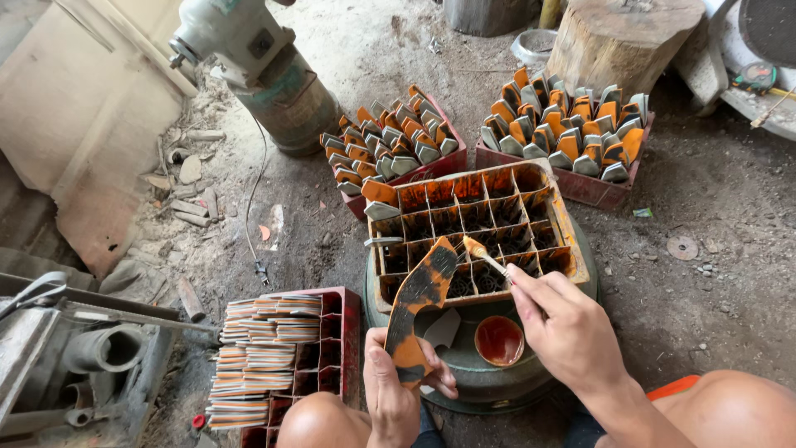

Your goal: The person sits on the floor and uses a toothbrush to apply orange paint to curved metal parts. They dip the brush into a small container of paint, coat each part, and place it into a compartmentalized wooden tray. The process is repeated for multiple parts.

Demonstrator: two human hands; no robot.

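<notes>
My left hand (pixel 396 388) grips the lower end of a curved metal blade (pixel 419 299) that is partly coated orange and partly dark. My right hand (pixel 565 325) holds a small brush (pixel 483 255), its bristle tip touching the blade's upper end. Below the brush, a small round bowl of orange-red paint (pixel 498 339) sits on a round metal drum top (pixel 473 377). A divided wooden crate (pixel 572 249), stained orange inside, rests on the drum behind the bowl; one painted blade (pixel 380 202) stands in its far left corner.
Two red crates (pixel 593 187) (pixel 431 169) packed with orange-and-grey blades stand behind the wooden crate. A red crate (pixel 338 332) by my left knee holds stacked unpainted blades (pixel 259 358). A motor (pixel 257 62), a wooden stump (pixel 618 37) and a machine (pixel 79 357) surround the dirt floor.
</notes>
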